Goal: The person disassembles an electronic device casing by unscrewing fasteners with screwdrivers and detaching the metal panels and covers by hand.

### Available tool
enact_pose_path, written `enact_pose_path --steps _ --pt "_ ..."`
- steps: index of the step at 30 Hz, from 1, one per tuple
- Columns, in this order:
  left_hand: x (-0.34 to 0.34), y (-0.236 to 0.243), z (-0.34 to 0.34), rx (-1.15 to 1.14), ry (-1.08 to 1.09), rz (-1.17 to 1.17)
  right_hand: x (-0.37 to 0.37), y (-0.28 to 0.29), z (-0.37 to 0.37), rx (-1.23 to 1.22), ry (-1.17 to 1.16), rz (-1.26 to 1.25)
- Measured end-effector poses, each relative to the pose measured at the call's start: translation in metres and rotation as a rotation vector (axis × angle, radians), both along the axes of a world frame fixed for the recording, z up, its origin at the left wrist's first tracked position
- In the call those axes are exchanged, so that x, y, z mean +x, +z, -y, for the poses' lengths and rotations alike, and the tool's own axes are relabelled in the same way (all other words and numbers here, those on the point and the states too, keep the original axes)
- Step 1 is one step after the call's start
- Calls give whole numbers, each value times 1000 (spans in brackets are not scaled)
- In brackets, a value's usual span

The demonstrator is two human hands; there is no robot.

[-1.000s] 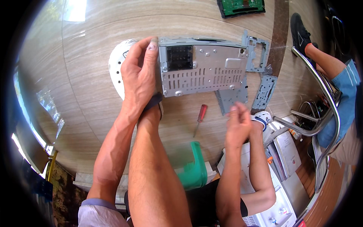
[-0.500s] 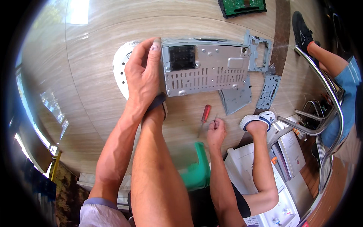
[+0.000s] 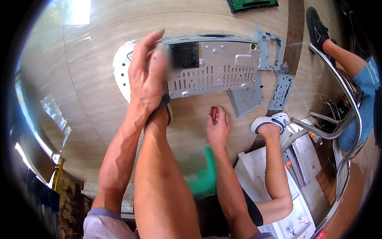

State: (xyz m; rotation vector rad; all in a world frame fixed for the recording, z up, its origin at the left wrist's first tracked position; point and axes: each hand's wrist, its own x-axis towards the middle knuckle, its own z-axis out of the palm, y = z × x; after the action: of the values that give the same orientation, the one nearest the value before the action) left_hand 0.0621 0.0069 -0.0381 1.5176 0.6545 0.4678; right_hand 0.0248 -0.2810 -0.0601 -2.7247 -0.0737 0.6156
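A silver metal electronics chassis (image 3: 217, 63) faces me, with rows of slots, screws and a black connector block (image 3: 186, 55) at its left end. My left hand (image 3: 146, 77) is closed round that left end. Its thumb is smeared by motion beside the connector block, and its index finger reaches past the upper corner. Below the chassis, my right hand (image 3: 218, 129) is wrapped round the red handle of a screwdriver (image 3: 213, 112). The hand hides the screwdriver's shaft.
A thin ridged metal plate (image 3: 247, 97), a metal bracket frame (image 3: 270, 51) and a slotted plate (image 3: 282, 92) lie right of the chassis. A green circuit board (image 3: 253, 4) is at the far edge. Beside my leg is a green object (image 3: 205, 179). A chrome chair (image 3: 356, 107) and another person's leg (image 3: 344, 55) are at right.
My right hand has moved left and up onto the screwdriver, which lay on the floor, and has taken hold of its handle. My left thumb is moving at the chassis's end.
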Motion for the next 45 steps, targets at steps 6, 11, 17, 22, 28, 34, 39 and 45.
enact_pose_path --steps 6,11,17,22,28,34,39,45 --pt "-4 0 4 6 -12 -142 49 85 -17 99 -200 82" --pt "1 0 6 0 -3 -117 101 175 -23 401 -270 602" --pt "-1 1 3 31 -6 -145 115 220 -49 366 -159 862" --pt "-1 1 5 40 -17 -139 111 221 -56 403 -112 892" --pt "-1 1 5 58 -18 -147 108 211 -56 407 -101 800" --pt "-3 -2 2 129 -73 -149 105 207 -58 489 -100 793" --pt "-4 -3 1 193 -123 -145 105 207 -61 469 -113 753" --pt "-5 -3 1 195 -120 -146 106 207 -58 461 -72 757"
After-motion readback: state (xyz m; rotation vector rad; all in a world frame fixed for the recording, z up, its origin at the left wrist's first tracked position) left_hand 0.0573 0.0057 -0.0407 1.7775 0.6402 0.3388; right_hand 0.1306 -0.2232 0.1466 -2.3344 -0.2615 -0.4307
